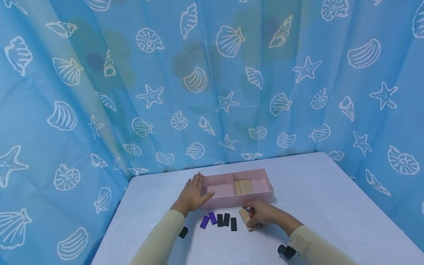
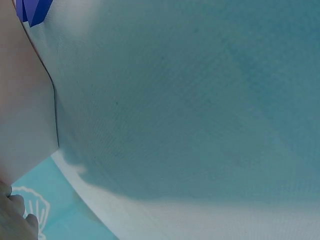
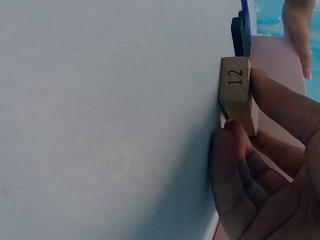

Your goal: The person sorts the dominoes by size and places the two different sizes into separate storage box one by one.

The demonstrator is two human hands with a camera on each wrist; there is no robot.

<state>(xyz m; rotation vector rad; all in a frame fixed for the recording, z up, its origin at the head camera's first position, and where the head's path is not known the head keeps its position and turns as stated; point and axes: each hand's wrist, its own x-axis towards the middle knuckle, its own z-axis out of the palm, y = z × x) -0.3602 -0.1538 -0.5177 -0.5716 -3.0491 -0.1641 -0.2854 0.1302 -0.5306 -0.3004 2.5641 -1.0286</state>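
A pink box (image 1: 225,201) with a divider stands on the table, several wooden blocks (image 1: 243,186) lying side by side in its right compartment. My left hand (image 1: 192,195) rests on the box's left end, fingers straight and thumb spread toward the front wall. In front of the box, my right hand (image 1: 263,213) pinches a wooden block (image 1: 245,218) that lies on the tabletop. The right wrist view shows the number 12 on the end of that block (image 3: 234,82), with thumb and fingers against its sides.
Two purple blocks (image 1: 204,222) and several black blocks (image 1: 233,224) lie left of the right hand, before the box. A white cloth covers the table (image 1: 139,206). Behind it hangs a blue shell-patterned curtain (image 1: 212,84).
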